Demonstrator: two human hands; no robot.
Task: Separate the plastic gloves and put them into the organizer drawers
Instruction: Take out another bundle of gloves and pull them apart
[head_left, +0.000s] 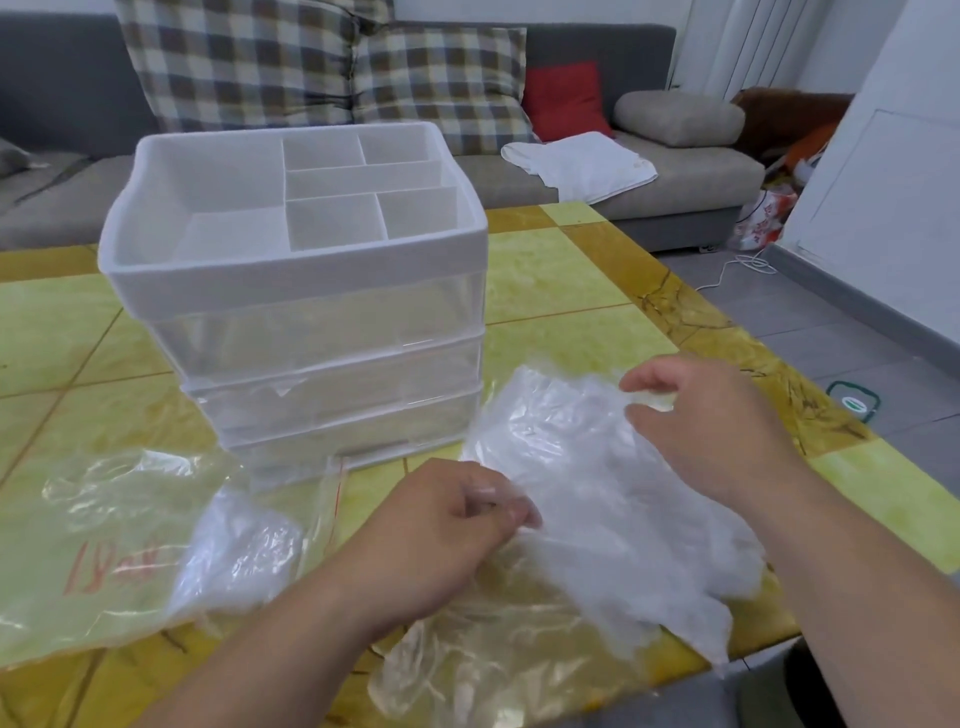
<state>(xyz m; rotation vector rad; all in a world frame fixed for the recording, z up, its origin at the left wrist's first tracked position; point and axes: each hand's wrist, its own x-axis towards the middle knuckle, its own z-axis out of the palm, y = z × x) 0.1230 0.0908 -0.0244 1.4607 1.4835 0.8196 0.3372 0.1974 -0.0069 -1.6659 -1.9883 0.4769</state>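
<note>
A heap of thin clear plastic gloves (587, 483) lies on the yellow table to the right of the organizer. My left hand (436, 525) pinches the near-left edge of the heap between thumb and fingers. My right hand (711, 421) rests on the heap's far-right side, its thumb and fingers curled and pinching a film layer. The translucent white organizer (301, 291) stands behind, with a divided open top tray and three clear drawers, all pushed in. One loose glove (498, 660) lies flat at the table's near edge.
A clear zip bag with red writing (119, 545) lies at the near left and holds more gloves. The table (566, 280) ends close on the right and near side. Behind it stand a grey sofa (691, 171) with checked cushions and a white cloth.
</note>
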